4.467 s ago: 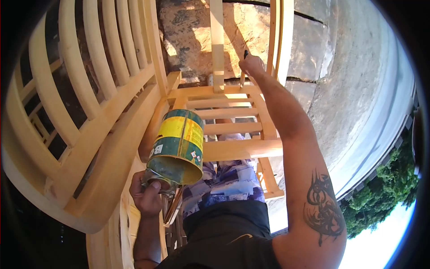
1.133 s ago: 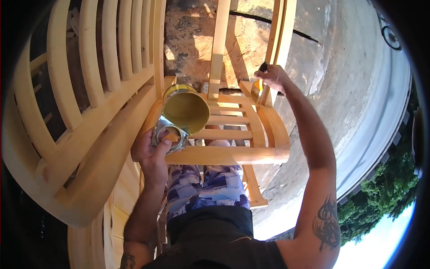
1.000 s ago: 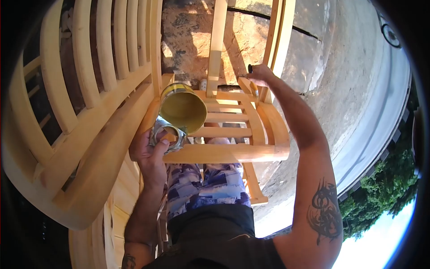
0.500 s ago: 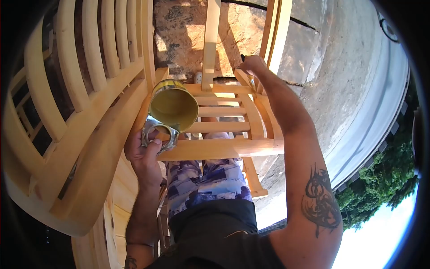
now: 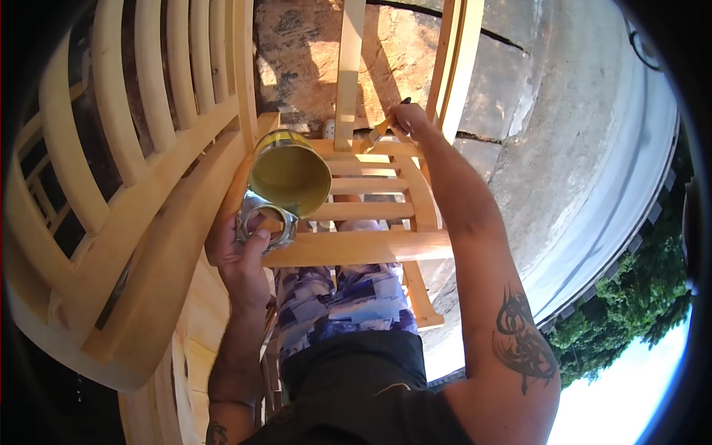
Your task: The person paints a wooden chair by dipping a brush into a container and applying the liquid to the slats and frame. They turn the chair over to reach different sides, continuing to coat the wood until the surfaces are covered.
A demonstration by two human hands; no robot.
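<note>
My left hand [image 5: 243, 256] grips a tall paint can [image 5: 291, 176] by a smaller round, shiny rimmed piece [image 5: 268, 222] at its side, thumb over that rim. The can's mouth faces me and its inside is yellowish. My right hand [image 5: 410, 120] is closed around a paintbrush [image 5: 378, 136], the dark handle end sticking up past the fingers. The bristles point down and left, right at the far rail of a slatted wooden frame [image 5: 371, 148]. Pale wooden slats of this frame run across between both hands, above my legs.
On the left stands a large piece of curved wooden slats [image 5: 119, 96], close beside my left arm. An upright wooden post [image 5: 350, 74] rises beyond the frame, with taller posts [image 5: 452, 67] to its right. Rough ground [image 5: 297, 74] and a concrete strip [image 5: 556, 111] lie around.
My right hand has moved left and slightly down, bringing the paintbrush into view over the far rail. The left hand and paint can are almost unmoved.
</note>
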